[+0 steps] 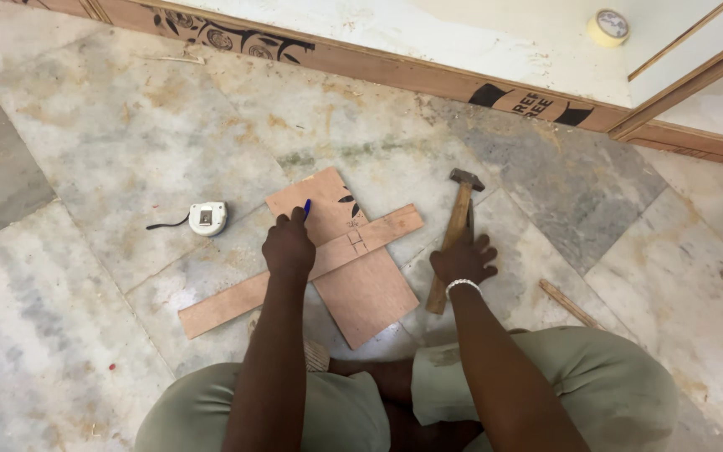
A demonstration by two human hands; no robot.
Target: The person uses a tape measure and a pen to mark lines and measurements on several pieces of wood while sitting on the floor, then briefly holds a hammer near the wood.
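My left hand (288,247) is closed around a blue pen (306,207) and rests on a long thin plywood strip (236,300). That strip lies crosswise over a rectangular plywood piece (367,293) on the marble floor, with pen marks where they cross. To the right, my right hand (463,259) reaches onto the wooden handle of a hammer (455,230) lying on the floor, fingers spread over it. The hammer's metal head points away from me.
A white tape measure (207,218) lies on the floor to the left. A thin wooden stick (571,304) lies to the right. A large white-faced board (428,42) with a roll of tape (608,27) on it runs along the far side. My knees fill the bottom.
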